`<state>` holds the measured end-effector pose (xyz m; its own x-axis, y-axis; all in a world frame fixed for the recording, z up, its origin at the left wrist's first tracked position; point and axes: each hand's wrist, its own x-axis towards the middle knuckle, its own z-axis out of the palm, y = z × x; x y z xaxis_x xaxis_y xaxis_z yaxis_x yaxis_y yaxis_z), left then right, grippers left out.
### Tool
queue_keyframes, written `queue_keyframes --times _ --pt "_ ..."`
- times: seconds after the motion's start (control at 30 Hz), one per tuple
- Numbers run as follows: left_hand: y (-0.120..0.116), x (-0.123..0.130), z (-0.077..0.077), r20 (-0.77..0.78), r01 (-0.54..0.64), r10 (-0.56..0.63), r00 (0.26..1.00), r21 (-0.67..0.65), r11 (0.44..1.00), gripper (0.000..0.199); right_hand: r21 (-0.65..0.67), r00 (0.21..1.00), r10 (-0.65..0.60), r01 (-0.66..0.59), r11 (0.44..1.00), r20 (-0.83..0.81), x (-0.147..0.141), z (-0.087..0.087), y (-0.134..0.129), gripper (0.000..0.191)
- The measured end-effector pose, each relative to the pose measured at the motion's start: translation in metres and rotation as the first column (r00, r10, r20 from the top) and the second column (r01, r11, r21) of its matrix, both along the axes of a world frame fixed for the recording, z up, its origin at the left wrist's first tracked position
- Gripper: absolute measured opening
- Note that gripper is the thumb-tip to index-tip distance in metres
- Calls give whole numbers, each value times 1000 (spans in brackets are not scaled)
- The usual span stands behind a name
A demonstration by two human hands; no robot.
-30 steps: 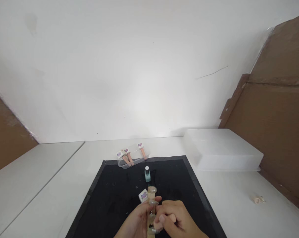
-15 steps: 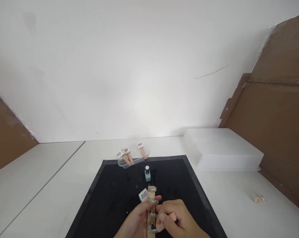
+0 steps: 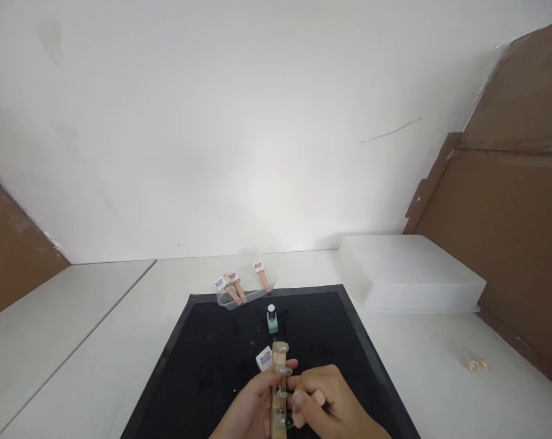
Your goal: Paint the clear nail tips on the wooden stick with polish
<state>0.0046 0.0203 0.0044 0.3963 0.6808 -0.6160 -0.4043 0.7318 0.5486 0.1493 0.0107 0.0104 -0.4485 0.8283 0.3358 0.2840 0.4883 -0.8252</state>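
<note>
A narrow wooden strip point(image 3: 279, 381) with several clear, glossy pieces along it stands out from the black mat at the bottom centre. My left hand point(image 3: 258, 399) is closed around it from the left, fingertips showing on the right side. My right hand point(image 3: 326, 402) pinches a pink handle point(image 3: 318, 397) beside the strip's lower part; its working end is hard to make out near the lowest clear piece. A white block with a purple label point(image 3: 264, 359) lies just left of the strip. Beyond it stands a small teal bottle with a white-topped cap point(image 3: 272, 319).
A clear tray point(image 3: 233, 303) holding pink-handled pieces with labelled white heads sits at the back edge of the black mat point(image 3: 203, 353). At the right are a translucent bin point(image 3: 413, 274) and small cream rings point(image 3: 476, 364). Cardboard panels point(image 3: 518, 244) flank the white table.
My right hand has shifted slightly with the pink handle, and the dark tip seen over the lowest clear piece no longer shows there. My left hand keeps its hold.
</note>
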Motion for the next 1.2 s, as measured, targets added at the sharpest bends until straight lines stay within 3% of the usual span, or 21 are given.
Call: queue_keyframes --times 0.57,0.8,1.0,1.2 --pt "-1 1 2 -9 5 -5 1000 -8 1000 33 1 998 -1 1 1000 66 -1 5 1 47" --pt "-3 2 4 -14 2 -2 1000 3 1000 31 62 996 -28 23 998 90 1 5 1 46" --pt "-2 0 0 42 16 -16 999 0 1000 31 79 994 -105 103 992 16 7 4 -2 50" --pt "0 0 -3 19 4 -4 1000 -20 1000 35 56 994 0 6 998 -106 4 3 1 49"
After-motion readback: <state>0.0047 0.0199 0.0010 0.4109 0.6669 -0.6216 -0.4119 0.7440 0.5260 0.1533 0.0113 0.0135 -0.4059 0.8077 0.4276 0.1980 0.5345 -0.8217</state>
